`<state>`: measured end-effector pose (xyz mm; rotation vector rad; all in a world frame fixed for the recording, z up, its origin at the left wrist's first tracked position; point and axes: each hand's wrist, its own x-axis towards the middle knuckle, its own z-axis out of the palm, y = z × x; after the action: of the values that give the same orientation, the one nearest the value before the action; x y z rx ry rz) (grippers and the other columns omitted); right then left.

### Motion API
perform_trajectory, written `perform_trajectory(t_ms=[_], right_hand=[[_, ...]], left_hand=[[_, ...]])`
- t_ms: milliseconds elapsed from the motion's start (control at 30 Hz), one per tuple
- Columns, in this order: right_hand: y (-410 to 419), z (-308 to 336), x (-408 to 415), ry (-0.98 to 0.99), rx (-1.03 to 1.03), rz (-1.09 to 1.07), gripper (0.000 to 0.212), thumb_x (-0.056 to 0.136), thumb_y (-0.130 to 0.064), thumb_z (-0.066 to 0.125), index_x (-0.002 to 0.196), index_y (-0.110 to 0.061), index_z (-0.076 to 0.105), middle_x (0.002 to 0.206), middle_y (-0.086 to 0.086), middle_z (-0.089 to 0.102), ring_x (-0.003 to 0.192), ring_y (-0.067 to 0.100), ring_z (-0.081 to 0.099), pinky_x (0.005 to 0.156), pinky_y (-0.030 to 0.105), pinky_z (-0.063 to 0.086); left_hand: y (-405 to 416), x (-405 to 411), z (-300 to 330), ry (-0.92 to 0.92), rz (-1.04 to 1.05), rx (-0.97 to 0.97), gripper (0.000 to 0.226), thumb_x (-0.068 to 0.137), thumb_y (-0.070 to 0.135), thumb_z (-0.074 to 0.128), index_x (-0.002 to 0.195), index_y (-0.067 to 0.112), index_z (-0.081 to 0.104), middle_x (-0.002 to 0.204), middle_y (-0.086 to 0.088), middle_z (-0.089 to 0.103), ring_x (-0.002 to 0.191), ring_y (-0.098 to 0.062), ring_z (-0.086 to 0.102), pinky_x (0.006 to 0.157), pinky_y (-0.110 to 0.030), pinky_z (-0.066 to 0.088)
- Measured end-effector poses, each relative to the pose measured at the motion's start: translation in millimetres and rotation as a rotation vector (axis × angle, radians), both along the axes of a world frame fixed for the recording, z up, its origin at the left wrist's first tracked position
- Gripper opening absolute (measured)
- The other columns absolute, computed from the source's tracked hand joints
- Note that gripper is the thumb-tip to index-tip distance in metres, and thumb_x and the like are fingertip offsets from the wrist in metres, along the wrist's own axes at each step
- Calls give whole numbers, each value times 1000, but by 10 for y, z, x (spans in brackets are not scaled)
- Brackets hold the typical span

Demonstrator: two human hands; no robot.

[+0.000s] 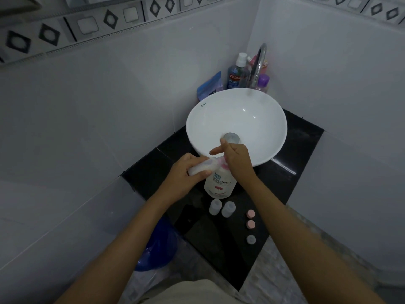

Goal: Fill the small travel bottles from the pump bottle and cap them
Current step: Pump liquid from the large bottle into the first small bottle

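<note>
— While the pump bottle (219,183) stood on the black counter (291,172) just in front of the white basin (236,126), what were the hands doing?

— The right hand (236,159) rested on top of the pump bottle, palm down over the pump head, fingers loosely curled, with the forefinger and thumb sticking out toward the basin. I could not tell whether it was pressing down or merely resting there.

— And the left hand (186,174)?

— It was wrapped around a small clear travel bottle (202,166), holding it tilted almost on its side, its mouth brought up against the pink spout at the top of the pump bottle. Whether any liquid sat inside, I could not tell.

— Where were the other travel bottles?

— Two more clear ones (221,207) stood upright side by side on the counter, just on the near side of the pump bottle, both uncapped.

— And the caps?

— Three lay in a row to the right of those two, nearer the counter's edge: two pink caps (250,219) and one grey cap (251,239), the grey one farthest from the pump bottle.

— Anything beyond the basin?

— A curved chrome tap (259,64) rose behind the basin, with toiletry bottles (237,73) crowded in the corner around it.
</note>
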<state>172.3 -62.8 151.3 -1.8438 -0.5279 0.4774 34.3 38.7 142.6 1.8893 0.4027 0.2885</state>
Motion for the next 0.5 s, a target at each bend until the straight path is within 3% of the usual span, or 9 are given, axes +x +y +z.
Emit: perform_trajectory(t_ms=[67, 133, 267, 333, 433, 500], right_hand=[[-7, 60, 21, -9, 12, 31, 43, 98, -29, 44, 83, -3, 75, 69, 9, 68, 69, 15, 57, 68, 21, 43], [-7, 98, 28, -15, 45, 22, 43, 98, -29, 44, 85, -2, 75, 84, 13, 72, 79, 16, 62, 75, 17, 44], [8, 87, 30, -60, 56, -19, 45, 99, -26, 41, 82, -3, 75, 83, 19, 71, 75, 12, 57, 71, 6, 41], [11, 43, 40, -49, 42, -2, 45, 99, -26, 40, 81, -4, 75, 78, 27, 66, 73, 18, 56, 69, 11, 43], [6, -31, 13, -27, 16, 12, 46, 98, -30, 40, 81, -4, 75, 64, 10, 61, 67, 18, 54, 68, 25, 44], [-3, -12, 24, -10, -5, 31, 44, 98, -28, 42, 82, -4, 75, 58, 0, 55, 61, 12, 51, 64, 23, 44]], left_hand=[[2, -2, 32, -12, 9, 6, 41, 87, 25, 63, 128, 20, 58, 102, 0, 51, 87, 4, 52, 70, 1, 39], [18, -10, 68, -34, 8, 6, 41, 87, 24, 63, 127, 20, 58, 101, 1, 51, 85, 10, 52, 71, 0, 39], [21, 5, 84, -48, -2, -7, 39, 87, 23, 63, 125, 22, 58, 100, 3, 51, 84, 14, 51, 71, 0, 40], [10, 14, 58, -37, 5, -16, 39, 87, 24, 63, 125, 21, 59, 100, 2, 51, 84, 14, 52, 71, 0, 40], [2, 19, 9, -5, 3, -21, 40, 87, 24, 63, 126, 20, 59, 100, 3, 50, 86, 8, 53, 71, 0, 40], [-5, 20, -3, 12, 11, -31, 40, 87, 25, 63, 127, 20, 58, 100, 2, 50, 87, 1, 53, 69, 1, 40]])
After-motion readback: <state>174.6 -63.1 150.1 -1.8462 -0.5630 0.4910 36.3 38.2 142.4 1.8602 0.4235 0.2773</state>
